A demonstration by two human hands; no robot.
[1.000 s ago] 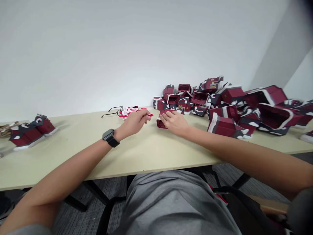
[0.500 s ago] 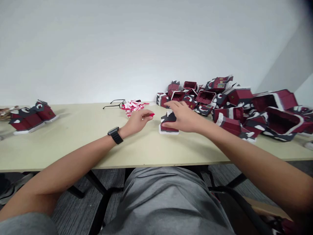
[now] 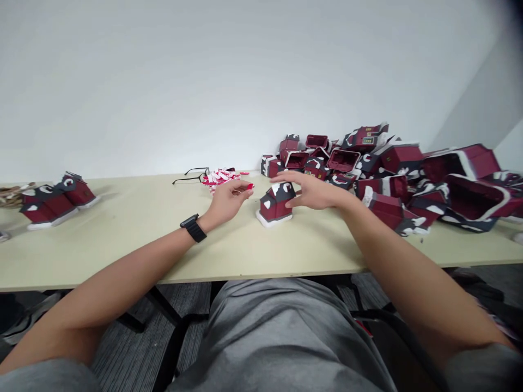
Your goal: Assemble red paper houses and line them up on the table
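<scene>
A small model house (image 3: 275, 202) with dark red walls, a dark roof and white snow patches stands upright on its white base. My right hand (image 3: 316, 191) is beside it, fingers spread and reaching over behind the roof, with the thumb at the right wall. It looks loosely placed, not wrapped round the house. To the left, my left hand (image 3: 229, 197) pinches a small red piece (image 3: 250, 187) between thumb and fingertips; its exact kind is too small to tell. Behind that hand lies a heap of red-and-white striped strips (image 3: 220, 176).
Black-framed glasses (image 3: 192, 177) lie beside the striped heap. A large pile of similar red houses (image 3: 392, 182) covers the right of the table (image 3: 241, 256). Two more houses (image 3: 53, 207) stand at the far left, near a brown bundle (image 3: 12, 196).
The house has been turned so that its end wall shows, and it sits slightly further left. My right hand has shifted to its right side. My left hand still pinches the red piece.
</scene>
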